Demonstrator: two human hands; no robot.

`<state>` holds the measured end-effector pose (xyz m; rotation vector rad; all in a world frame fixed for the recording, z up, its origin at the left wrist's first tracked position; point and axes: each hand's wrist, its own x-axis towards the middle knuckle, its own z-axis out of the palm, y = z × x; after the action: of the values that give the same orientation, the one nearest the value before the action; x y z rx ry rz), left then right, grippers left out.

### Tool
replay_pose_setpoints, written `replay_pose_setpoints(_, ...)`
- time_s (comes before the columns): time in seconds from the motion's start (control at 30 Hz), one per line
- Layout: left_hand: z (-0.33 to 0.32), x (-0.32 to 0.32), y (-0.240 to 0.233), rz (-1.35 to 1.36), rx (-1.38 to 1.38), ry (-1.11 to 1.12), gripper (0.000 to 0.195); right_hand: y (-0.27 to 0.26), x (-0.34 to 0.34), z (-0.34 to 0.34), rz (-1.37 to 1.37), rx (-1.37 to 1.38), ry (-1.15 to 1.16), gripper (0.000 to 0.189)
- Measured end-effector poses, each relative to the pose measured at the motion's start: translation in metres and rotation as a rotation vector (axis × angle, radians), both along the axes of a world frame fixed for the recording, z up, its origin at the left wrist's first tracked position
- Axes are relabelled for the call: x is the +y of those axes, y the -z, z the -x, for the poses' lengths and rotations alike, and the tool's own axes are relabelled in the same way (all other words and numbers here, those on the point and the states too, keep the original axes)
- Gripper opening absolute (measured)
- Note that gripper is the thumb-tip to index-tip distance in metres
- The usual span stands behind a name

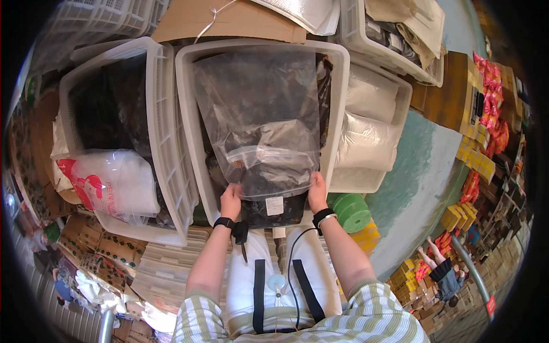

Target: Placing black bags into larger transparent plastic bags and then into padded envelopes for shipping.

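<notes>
A large clear plastic bag lies spread over a white plastic crate in front of me. My left hand pinches the bag's near left corner. At its near right edge, my right hand grips the film between thumb and fingers. Under and just in front of the bag is a black plastic-wrapped package with a white printed label. Creased dark material shows through the clear film; what belongs to the bag's contents and what lies beneath, I cannot tell.
To the left, another white crate holds black packages and a roll of clear bags. Silvery padded mailers fill a crate at right. A green roll is near my right wrist. Cardboard lies beyond. A person is at far right.
</notes>
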<state>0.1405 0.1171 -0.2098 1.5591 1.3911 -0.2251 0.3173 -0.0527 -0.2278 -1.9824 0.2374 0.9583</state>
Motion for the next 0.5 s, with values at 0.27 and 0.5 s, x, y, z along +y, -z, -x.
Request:
replay_pose_setpoints(0.27,0.016,-0.005,0.006,0.219,0.013,-0.132,0.034,-0.004,0.000,0.011,0.000,0.078,0.088,0.021)
replay_pose_setpoints(0.5,0.026,-0.012,0.016,0.588,-0.139,-0.492,0.044,0.013,-0.008,0.014,-0.152,0.163,0.318,0.027)
